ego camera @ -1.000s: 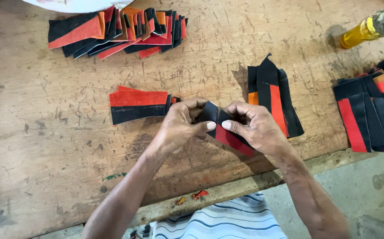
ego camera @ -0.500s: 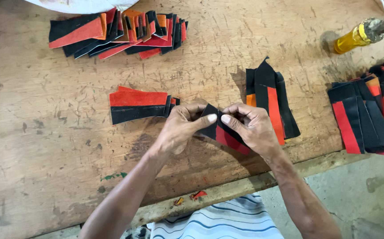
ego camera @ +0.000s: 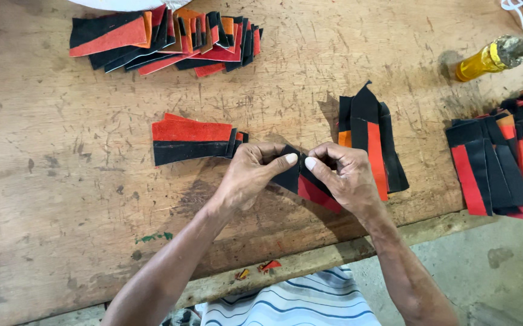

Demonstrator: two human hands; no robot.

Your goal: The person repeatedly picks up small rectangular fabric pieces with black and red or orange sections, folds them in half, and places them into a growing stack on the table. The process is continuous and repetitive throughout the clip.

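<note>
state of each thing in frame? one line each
left hand: pinching the black-red piece
right hand: pinching the same piece
black-red piece: held between both hands, just above the table
table: scratched, stained
left stack: flat, fanned
middle stack: flat, fanned
far stack: spread out
right stack: fanned
yellow bottle: lying on its side

Fanned pieces (ego camera: 165,36) at eleven o'clock, yellow bottle (ego camera: 484,59) at two, stack (ego camera: 500,160) at three, scuffed wooden surface (ego camera: 62,181).
</note>
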